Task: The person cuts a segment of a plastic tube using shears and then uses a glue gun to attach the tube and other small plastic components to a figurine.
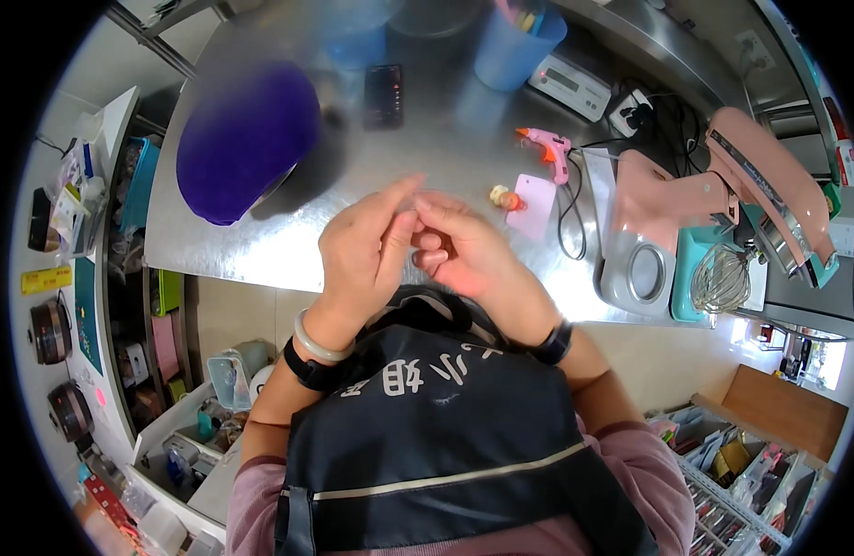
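Note:
Both hands meet above the near edge of the steel table, in front of my dark apron. My left hand (367, 243) is held with its fingers together, and its thumb and fingertips come up against those of my right hand (462, 243). The right hand's fingers curl inward, thumb against index in a pinch. Whatever is between the fingertips is too small to make out. Right of my hands, a small cream and orange piece (510, 200) lies beside a pale pink card (533, 206). Past the card rests a pink glue gun (551, 151) with an orange tip.
A rounded purple cloth-covered object (246, 144) stands at the left. Farther back are a black phone (383, 95), a blue cup (515, 51) and a white scale (571, 88). A pink stand mixer (672, 190) and wire whisk (721, 280) occupy the right; a cord (575, 236) trails from the glue gun.

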Demonstrator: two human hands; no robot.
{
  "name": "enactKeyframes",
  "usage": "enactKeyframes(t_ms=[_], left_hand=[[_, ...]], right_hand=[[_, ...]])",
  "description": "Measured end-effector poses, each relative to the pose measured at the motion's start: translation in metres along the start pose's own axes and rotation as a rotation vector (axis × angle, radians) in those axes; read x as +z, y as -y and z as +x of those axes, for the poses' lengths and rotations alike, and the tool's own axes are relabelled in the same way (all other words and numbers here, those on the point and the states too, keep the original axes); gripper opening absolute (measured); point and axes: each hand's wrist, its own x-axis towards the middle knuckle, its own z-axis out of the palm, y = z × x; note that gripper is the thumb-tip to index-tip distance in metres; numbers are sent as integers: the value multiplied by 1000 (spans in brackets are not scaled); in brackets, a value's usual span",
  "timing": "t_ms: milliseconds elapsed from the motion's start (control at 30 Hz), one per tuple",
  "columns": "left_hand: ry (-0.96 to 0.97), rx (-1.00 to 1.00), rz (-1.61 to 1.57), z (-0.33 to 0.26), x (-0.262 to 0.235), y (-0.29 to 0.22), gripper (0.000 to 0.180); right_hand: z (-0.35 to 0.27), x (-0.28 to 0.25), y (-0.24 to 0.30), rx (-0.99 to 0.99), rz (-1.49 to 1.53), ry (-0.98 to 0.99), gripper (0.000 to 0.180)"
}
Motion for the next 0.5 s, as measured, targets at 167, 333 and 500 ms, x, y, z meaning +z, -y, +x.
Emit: enactKeyframes(t_ms=[167,333,500], left_hand=[[119,-288,-415,-3,5,-1,21],[188,-612,-895,-5,-1,14,23],[178,-615,-1000,-6,1,15,21]], right_hand=[[12,-20,-11,202,224,118,10],[7,-7,14,-169,-439,-36,16],[-1,7,27,-252,-580,-42,21]])
